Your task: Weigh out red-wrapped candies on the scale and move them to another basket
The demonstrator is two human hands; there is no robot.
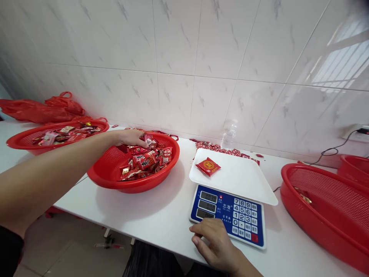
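My left hand (131, 137) reaches into a red basket (109, 169) of red-wrapped candies (147, 159); its fingers are curled down onto the pile and seem to pinch a wrapper. My right hand (215, 242) rests on the white table by the front edge of a blue-faced digital scale (227, 213), fingers loosely curled with nothing in them. One red packet (208, 166) lies on the scale's white pan (245, 181).
A second red basket (20, 140) of candies stands at far left, with red plastic bags (43, 107) behind it. Another red basket (325, 207), nearly bare, sits at right. A clear bottle (229, 132) and loose red packets (219, 147) lie by the tiled wall. A cable (331, 151) runs to a socket.
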